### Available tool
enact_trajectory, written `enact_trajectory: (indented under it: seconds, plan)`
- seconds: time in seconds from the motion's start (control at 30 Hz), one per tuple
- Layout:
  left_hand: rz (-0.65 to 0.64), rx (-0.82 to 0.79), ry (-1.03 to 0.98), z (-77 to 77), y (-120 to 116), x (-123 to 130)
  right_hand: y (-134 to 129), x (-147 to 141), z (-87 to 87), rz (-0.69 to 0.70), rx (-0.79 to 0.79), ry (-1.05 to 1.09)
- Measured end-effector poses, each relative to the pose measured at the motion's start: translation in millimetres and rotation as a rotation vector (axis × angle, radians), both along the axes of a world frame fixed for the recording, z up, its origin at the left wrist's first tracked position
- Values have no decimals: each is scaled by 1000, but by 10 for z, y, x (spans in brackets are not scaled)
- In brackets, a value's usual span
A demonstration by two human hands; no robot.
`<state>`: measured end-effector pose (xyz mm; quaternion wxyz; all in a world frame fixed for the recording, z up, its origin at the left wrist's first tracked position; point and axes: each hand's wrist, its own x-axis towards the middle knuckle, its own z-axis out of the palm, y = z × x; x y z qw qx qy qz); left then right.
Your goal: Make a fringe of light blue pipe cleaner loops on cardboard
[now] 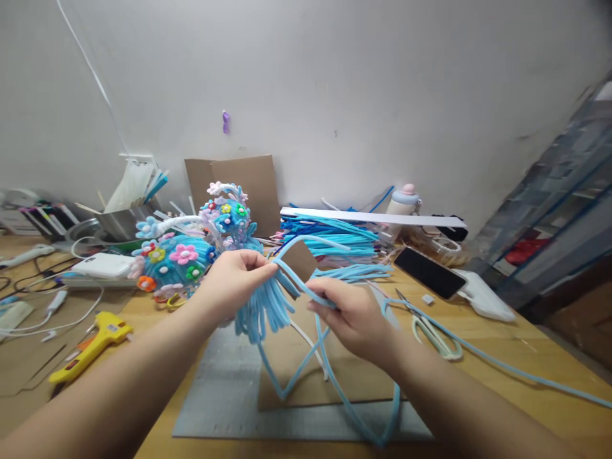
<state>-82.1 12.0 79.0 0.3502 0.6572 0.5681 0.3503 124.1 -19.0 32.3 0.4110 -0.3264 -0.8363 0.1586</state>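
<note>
My left hand is closed, pinching the top of a bundle of light-blue fuzzy stems that hangs in loops below it. To its right my right hand pinches a long light-blue stem stretched between the two hands. Loose lengths of the stem curl down over a piece of brown cardboard on a grey mat, and one runs off to the right edge. A small brown card piece shows just behind the fingers.
Flower-covered blue pieces stand at the left, near a yellow glue gun. Behind the hands lies a pile of blue stems. Scissors, a phone and a bottle are at the right.
</note>
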Motion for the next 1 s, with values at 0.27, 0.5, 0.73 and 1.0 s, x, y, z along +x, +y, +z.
enact_trajectory:
  seconds: [0.27,0.5,0.73,1.0]
  plan:
    - [-63,-86,-210,115,26,-81,-20,53,-11,-48,-253,162]
    - [-185,-122,-408,279,-74,-77,-69,50,106,-7,-258,217]
    - [-207,-100,-437,379,-254,-121,-266,87,147,-7,-330,222]
    - [-273,-233,-490,398,-516,-158,-480,158,258,375,-650,205]
